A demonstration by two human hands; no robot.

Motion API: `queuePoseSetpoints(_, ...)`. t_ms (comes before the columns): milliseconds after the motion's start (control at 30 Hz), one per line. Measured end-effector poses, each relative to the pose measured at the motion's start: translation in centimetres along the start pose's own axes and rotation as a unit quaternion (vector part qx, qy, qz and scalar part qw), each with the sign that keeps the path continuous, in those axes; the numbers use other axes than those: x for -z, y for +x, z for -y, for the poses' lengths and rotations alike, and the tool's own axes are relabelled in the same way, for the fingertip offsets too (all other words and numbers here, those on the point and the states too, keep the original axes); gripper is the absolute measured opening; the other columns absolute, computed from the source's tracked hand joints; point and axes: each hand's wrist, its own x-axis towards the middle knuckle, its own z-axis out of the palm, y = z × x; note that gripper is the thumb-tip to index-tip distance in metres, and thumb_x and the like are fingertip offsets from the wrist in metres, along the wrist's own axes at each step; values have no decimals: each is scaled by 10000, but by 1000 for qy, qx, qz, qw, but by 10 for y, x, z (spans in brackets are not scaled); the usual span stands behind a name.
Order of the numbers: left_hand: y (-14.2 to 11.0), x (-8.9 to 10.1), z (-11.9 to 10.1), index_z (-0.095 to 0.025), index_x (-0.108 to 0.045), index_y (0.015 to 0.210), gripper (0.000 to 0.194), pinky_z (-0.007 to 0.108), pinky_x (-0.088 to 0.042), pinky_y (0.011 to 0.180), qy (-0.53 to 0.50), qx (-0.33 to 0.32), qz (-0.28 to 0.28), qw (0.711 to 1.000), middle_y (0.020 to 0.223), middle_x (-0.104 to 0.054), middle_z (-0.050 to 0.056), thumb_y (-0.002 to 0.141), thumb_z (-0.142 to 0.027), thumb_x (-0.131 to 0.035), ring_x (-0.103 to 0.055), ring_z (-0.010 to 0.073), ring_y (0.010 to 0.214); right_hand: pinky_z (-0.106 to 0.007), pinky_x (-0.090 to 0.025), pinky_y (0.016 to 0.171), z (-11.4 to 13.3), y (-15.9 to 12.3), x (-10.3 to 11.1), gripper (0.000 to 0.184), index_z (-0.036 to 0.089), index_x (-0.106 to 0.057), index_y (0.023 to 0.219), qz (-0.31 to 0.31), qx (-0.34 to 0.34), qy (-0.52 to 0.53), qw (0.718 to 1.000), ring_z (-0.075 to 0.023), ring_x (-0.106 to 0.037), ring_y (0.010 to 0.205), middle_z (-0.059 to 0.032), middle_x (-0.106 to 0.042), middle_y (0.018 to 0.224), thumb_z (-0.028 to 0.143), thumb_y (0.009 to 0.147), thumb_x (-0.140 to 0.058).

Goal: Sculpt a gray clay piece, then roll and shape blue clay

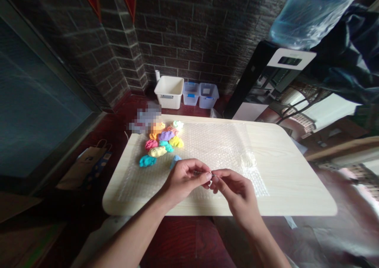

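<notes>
Over the front half of the table, my left hand (pixel 189 176) and my right hand (pixel 233 187) meet at their fingertips. Both are closed in a pinch around a small, thin, dark thing (pixel 213 175), too small to name. Below them lies a sheet of bubble wrap (pixel 207 141). A light blue lump (pixel 175 160) sits just beyond my left hand, partly hidden by it. Farther left are several soft lumps that look like modelling clay, among them a teal one (pixel 147 161), a pale yellow one (pixel 157 151), a purple one (pixel 166 135) and a pink one (pixel 151 144).
A whitish crumpled piece (pixel 248 161) lies right on the wrap. The pale wooden table (pixel 296 181) has rounded corners. Behind it stand a white bin (pixel 169 102) and two clear boxes (pixel 209 98) by the brick wall. A water dispenser (pixel 254 86) is at right, a paper bag (pixel 79 167) at left.
</notes>
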Motion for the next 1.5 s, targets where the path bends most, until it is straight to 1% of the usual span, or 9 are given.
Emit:
queuePoseSetpoints(133,1,3,-1,-127,-745,1043,362,299,-608,731,-9,-2,-19,1000,931,-785,89,794,-347,-890,-744,171,748,-327,-551,620,-6,4,3,229,207,-823,983,-49,-6,25,998,-191,-675,666,-46,-751,719,400,864,-858)
queuePoseSetpoints(233,1,5,1,-121,-756,990,325,297,-598,720,12,-3,-30,999,826,-775,72,806,-359,-881,-737,168,708,-322,-555,627,-9,5,6,236,214,-833,1015,-56,-5,31,998,-184,-685,671,-45,-760,740,396,868,-857)
queuePoseSetpoints(500,2,3,0,-101,-779,962,370,283,-609,664,-3,24,-53,998,789,-793,82,751,-367,-928,-744,165,654,-307,-547,624,-5,2,8,312,231,-837,1066,-25,-7,15,1000,-162,-658,647,-19,-736,721,329,784,-931)
queuePoseSetpoints(667,1,2,-3,-113,-766,1018,386,271,-622,709,-24,22,-28,999,817,-806,72,734,-304,-943,-754,154,699,-292,-551,636,-3,4,12,265,222,-826,1017,-25,-8,25,999,-154,-664,659,-31,-754,738,320,792,-928)
queuePoseSetpoints(833,1,5,-1,-121,-773,1018,328,242,-615,699,19,-8,-4,1000,788,-803,57,753,-246,-921,-740,140,687,-265,-545,624,-1,5,13,257,219,-809,1023,-15,-5,43,999,-130,-658,642,-7,-735,732,295,804,-920)
queuePoseSetpoints(967,0,8,1,-122,-790,1023,283,241,-619,696,60,-18,-11,998,817,-814,70,784,-236,-890,-747,147,703,-290,-597,685,-2,4,9,345,231,-797,1076,38,-7,88,995,-150,-727,681,-18,-792,777,286,770,-944)
queuePoseSetpoints(1100,-2,9,3,-115,-803,1023,252,226,-619,695,85,-18,17,996,821,-813,76,814,-243,-861,-743,140,704,-301,-630,755,-3,4,8,245,216,-806,1022,59,-10,91,994,-163,-773,730,-32,-820,811,279,812,-915)
queuePoseSetpoints(1300,-6,10,4,-119,-816,1011,242,209,-618,674,94,-20,10,995,801,-807,67,796,-220,-868,-742,135,685,-231,-628,766,-1,2,9,236,224,-824,1015,70,-15,92,993,-129,-783,756,-29,-839,868,216,802,-924)
queuePoseSetpoints(1500,-6,9,2,-112,-814,993,233,208,-622,659,66,-23,17,997,774,-806,66,792,-210,-878,-747,136,659,-240,-643,778,2,2,7,191,221,-821,1029,77,-9,101,992,-136,-799,764,-32,-844,858,183,851,-883)
